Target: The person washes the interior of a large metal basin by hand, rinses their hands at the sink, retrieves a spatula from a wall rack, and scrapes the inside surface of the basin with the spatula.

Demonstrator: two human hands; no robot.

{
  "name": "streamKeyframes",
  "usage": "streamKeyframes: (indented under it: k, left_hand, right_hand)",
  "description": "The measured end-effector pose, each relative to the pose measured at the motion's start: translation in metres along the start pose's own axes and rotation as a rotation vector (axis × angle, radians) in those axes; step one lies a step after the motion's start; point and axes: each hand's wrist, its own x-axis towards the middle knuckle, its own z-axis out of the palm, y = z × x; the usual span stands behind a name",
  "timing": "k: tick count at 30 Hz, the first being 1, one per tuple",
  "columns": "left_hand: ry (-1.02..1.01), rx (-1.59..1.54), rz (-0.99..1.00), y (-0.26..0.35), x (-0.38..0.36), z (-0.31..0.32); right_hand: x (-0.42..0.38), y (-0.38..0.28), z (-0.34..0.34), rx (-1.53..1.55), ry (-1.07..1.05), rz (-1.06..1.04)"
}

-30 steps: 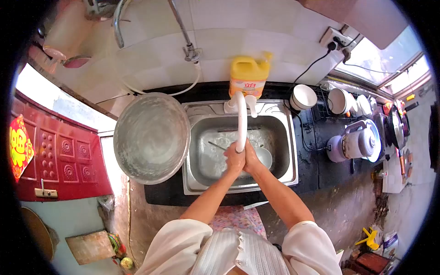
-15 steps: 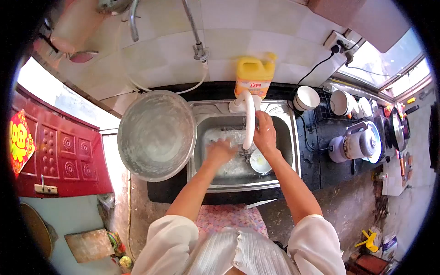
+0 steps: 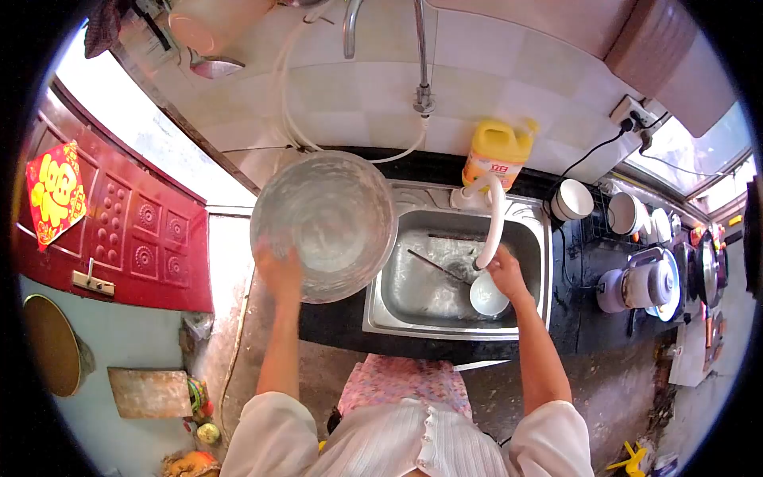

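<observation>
My right hand [image 3: 509,274] is at the lower end of the white faucet spout [image 3: 497,215], its fingers bent around the tip. Just beneath, a white bowl [image 3: 487,296] lies in the metal sink [image 3: 377,314]. Dark chopsticks [image 3: 437,266] rest in the sink left of the bowl. My left hand [image 3: 278,266], smeared by motion, is at the near left rim of a large metal basin [image 3: 330,219]. The blur hides whether its fingers grip that rim. The basin stands on the counter, overlapping the sink's left edge.
Behind the faucet stands a yellow detergent jug [image 3: 498,151]. White bowls [image 3: 572,200] and a rack line the right of the black counter [image 3: 572,298], with a blender-like appliance [image 3: 636,286] nearer. A hose [image 3: 405,151] runs behind the basin. A red door [image 3: 151,230] is at left.
My left hand has left the sink and gone to the basin's left side. My right hand has come down from the faucet base to the spout's end. The view has shifted left.
</observation>
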Motion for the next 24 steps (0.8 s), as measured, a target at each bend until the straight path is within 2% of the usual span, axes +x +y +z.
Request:
streamKeyframes:
  k: [1, 2, 3, 4, 6, 7, 8, 9, 11, 13, 14, 17, 20, 21, 24]
  left_hand:
    - [0.084, -0.016, -0.126, -0.031, 0.003, -0.003]
    - [0.112, -0.094, -0.344, -0.071, 0.002, 0.012]
    - [-0.006, -0.276, -0.527, -0.094, 0.004, 0.013]
    - [-0.108, -0.428, -0.727, -0.116, 0.005, 0.015]
    - [-0.641, -0.926, -1.026, -0.132, 0.008, 0.002]
    - [-0.683, -0.938, -0.996, -0.136, 0.004, 0.005]
    - [-0.727, -0.950, -0.964, -0.139, 0.000, 0.011]
    - [-0.771, -0.966, -0.930, -0.140, -0.004, 0.015]
    - [-0.708, -0.923, -0.915, -0.133, -0.009, 0.012]
    - [-0.673, -0.912, -0.904, -0.106, -0.020, -0.012]
    - [-0.657, -0.921, -0.902, -0.087, -0.028, -0.033]
    - [-0.756, -1.028, -0.763, -0.078, -0.051, -0.052]
    - [-0.975, -0.987, -0.629, -0.041, -0.078, -0.072]
    - [-1.031, -0.972, -0.622, -0.028, -0.089, -0.070]
    - [-1.178, -0.941, -0.581, 0.007, -0.129, -0.062]
  right_hand:
    - [-0.007, 0.001, -0.002, -0.279, -0.036, 0.067]
    - [-0.013, 0.002, -0.003, -0.557, -0.069, 0.135]
    - [-0.020, 0.002, -0.001, -0.834, -0.101, 0.207]
    - [-0.027, 0.000, 0.004, -0.740, -0.068, 0.159]
    - [-0.042, -0.007, 0.020, -0.556, -0.004, 0.074]
    - [-0.045, -0.018, 0.028, -0.537, -0.060, 0.103]
    - [-0.048, -0.012, 0.045, -0.310, -0.033, 0.061]
    - [-0.047, 0.000, 0.064, -0.065, -0.083, 0.113]
    - [-0.050, -0.010, 0.086, 0.399, -0.177, 0.214]
    - [-0.060, -0.035, 0.097, 0.607, -0.193, 0.245]
    - [-0.069, -0.071, 0.089, 0.539, -0.194, 0.330]
    - [-0.091, -0.091, 0.081, 0.562, -0.226, 0.493]
    - [-0.119, -0.059, 0.080, 0.604, -0.196, 0.562]
    - [-0.131, -0.042, 0.077, 0.352, -0.068, 0.533]
    - [-0.181, -0.019, 0.043, 0.442, 0.162, 0.517]
